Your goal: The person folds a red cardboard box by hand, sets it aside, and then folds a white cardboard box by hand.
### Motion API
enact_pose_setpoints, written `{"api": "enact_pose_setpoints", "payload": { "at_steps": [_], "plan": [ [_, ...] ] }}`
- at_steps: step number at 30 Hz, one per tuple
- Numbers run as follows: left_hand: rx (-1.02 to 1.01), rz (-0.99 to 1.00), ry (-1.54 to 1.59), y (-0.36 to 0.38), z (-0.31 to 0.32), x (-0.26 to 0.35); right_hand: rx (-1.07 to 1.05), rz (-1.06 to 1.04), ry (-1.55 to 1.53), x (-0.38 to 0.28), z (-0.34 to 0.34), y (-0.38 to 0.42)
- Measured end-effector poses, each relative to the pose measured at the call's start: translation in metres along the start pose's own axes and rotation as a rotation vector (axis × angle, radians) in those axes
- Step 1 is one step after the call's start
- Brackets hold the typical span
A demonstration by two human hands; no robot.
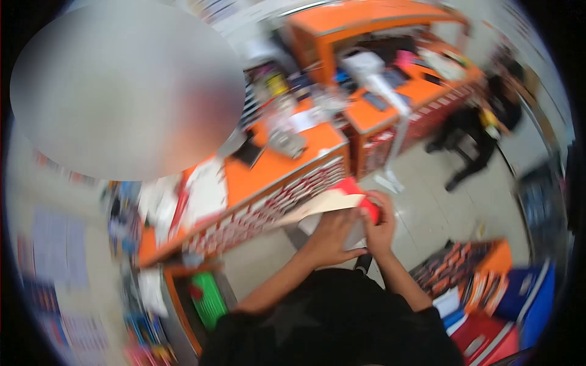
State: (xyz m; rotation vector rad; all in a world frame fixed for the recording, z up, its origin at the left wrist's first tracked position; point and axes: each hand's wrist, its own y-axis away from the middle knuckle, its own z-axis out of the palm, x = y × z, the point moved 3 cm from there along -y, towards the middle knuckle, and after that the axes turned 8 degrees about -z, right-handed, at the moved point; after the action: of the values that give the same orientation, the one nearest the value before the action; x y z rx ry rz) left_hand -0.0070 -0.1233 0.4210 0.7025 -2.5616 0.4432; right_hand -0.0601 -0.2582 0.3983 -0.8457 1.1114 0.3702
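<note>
In front of my body, both hands hold a flat paper item with a cream sheet or flap (329,203), a red part (350,186) and a pale underside; motion blur hides whether it is a booklet or a folder. My left hand (334,236) lies across its near side, fingers stretched along the surface below the cream flap. Around the right end, beside the red part, my right hand (381,222) curls its fingers. The two hands nearly touch at the item's lower right corner.
An orange counter (317,140) with papers, a dark phone-like object (248,152) and plastic-wrapped items runs ahead. A person in dark clothes (473,131) sits at the right. A green basket (210,300) is at lower left; blue and red binders (482,335) stand at lower right.
</note>
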Motion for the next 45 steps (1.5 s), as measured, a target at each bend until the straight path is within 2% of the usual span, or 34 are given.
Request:
{"api": "enact_pose_setpoints", "payload": {
  "at_steps": [1, 3, 5, 7, 9, 11, 12, 13, 14, 15, 16, 17, 18, 20, 21, 22, 23, 25, 27, 28, 29, 30, 31, 32, 33, 35, 36, 37, 39, 40, 41, 42, 44, 45],
  "plan": [
    [-0.014, -0.006, 0.001, -0.001, 0.003, 0.001, -0.101, -0.109, 0.111, 0.0, -0.001, -0.002],
    [0.146, -0.008, 0.02, 0.006, 0.014, -0.012, -0.269, -0.106, 0.086, 0.008, 0.011, 0.001],
    [0.245, -0.059, -0.021, 0.011, 0.005, -0.024, -0.319, -0.134, 0.044, 0.009, 0.029, -0.003],
    [0.318, -0.132, -0.014, 0.021, -0.005, -0.034, -0.418, -0.059, -0.03, 0.014, 0.046, -0.007],
    [0.425, -0.166, 0.116, 0.045, -0.017, -0.069, -0.51, -0.002, -0.323, 0.022, 0.083, -0.005],
    [0.433, -0.165, 0.191, 0.067, -0.032, -0.108, -0.639, 0.011, -0.346, 0.029, 0.125, -0.001],
    [0.504, -0.182, 0.098, 0.081, -0.04, -0.129, -0.687, 0.063, -0.45, 0.03, 0.151, 0.002],
    [0.571, -0.194, 0.004, 0.097, -0.056, -0.146, -0.73, 0.115, -0.555, 0.033, 0.178, 0.005],
    [0.601, -0.222, 0.051, 0.11, -0.083, -0.158, -0.738, 0.106, -0.563, 0.039, 0.204, 0.006],
    [0.63, -0.243, 0.096, 0.122, -0.11, -0.171, -0.792, 0.185, -0.597, 0.048, 0.232, 0.01],
    [0.811, -0.205, -0.016, 0.141, -0.12, -0.208, -0.843, 0.261, -0.631, 0.06, 0.262, 0.015],
    [0.878, -0.256, -0.198, 0.156, -0.145, -0.221, -0.839, 0.246, -0.641, 0.081, 0.284, 0.019],
    [0.959, -0.314, -0.349, 0.177, -0.151, -0.257, -0.896, 0.38, -0.581, 0.114, 0.301, 0.027],
    [1.119, -0.37, -0.283, 0.217, -0.171, -0.339, -0.931, 0.614, -0.468, 0.167, 0.342, 0.034],
    [1.119, -0.518, -0.231, 0.239, -0.183, -0.379, -0.934, 0.627, -0.451, 0.19, 0.355, 0.041],
    [1.116, -0.672, -0.173, 0.259, -0.201, -0.416, -0.928, 0.766, -0.303, 0.221, 0.361, 0.05],
    [1.125, -0.733, -0.273, 0.27, -0.231, -0.439, -0.913, 0.906, -0.152, 0.251, 0.357, 0.061],
    [1.079, -0.862, -0.231, 0.298, -0.271, -0.507, -0.962, 1.03, 0.145, 0.311, 0.33, 0.087],
    [1.027, -0.942, -0.16, 0.325, -0.294, -0.573, -0.887, 1.206, 0.252, 0.347, 0.292, 0.107],
    [0.886, -1.037, -0.184, 0.335, -0.298, -0.606, -0.824, 1.245, 0.281, 0.35, 0.275, 0.111],
    [0.743, -1.123, -0.208, 0.346, -0.297, -0.642, -0.758, 1.279, 0.312, 0.35, 0.258, 0.115],
    [0.731, -1.115, -0.201, 0.366, -0.282, -0.69, -0.663, 1.297, 0.361, 0.353, 0.237, 0.122],
    [0.618, -1.084, -0.207, 0.389, -0.257, -0.745, -0.57, 1.314, 0.408, 0.358, 0.214, 0.133],
    [0.506, -1.054, -0.213, 0.398, -0.242, -0.778, -0.503, 1.372, 0.397, 0.367, 0.185, 0.146],
    [0.497, -1.053, -0.207, 0.393, -0.24, -0.79, -0.439, 1.426, 0.386, 0.373, 0.16, 0.159],
    [0.418, -1.134, 0.153, 0.382, -0.224, -0.809, -0.346, 1.495, 0.46, 0.368, 0.125, 0.181],
    [0.552, -1.152, 0.306, 0.38, -0.219, -0.818, -0.254, 1.556, 0.528, 0.364, 0.107, 0.188],
    [0.539, -1.151, 0.317, 0.369, -0.215, -0.811, -0.239, 1.562, 0.536, 0.369, 0.09, 0.196],
    [0.877, -1.081, 0.128, 0.348, -0.223, -0.779, -0.304, 1.601, 0.664, 0.379, 0.053, 0.22],
    [0.933, -0.946, -0.289, 0.339, -0.221, -0.766, -0.348, 1.584, 0.718, 0.376, 0.051, 0.222],
    [0.995, -0.894, -0.366, 0.317, -0.228, -0.735, -0.4, 1.559, 0.751, 0.381, 0.05, 0.219],
    [0.962, -0.867, -0.328, 0.3, -0.217, -0.713, -0.457, 1.528, 0.782, 0.388, 0.045, 0.219],
    [0.847, -0.805, -0.194, 0.266, -0.175, -0.683, -0.752, 1.195, 1.029, 0.456, 0.005, 0.235],
    [0.716, -0.823, -0.133, 0.244, -0.15, -0.663, -0.787, 1.013, 1.12, 0.459, 0.012, 0.225]
  ]
}}
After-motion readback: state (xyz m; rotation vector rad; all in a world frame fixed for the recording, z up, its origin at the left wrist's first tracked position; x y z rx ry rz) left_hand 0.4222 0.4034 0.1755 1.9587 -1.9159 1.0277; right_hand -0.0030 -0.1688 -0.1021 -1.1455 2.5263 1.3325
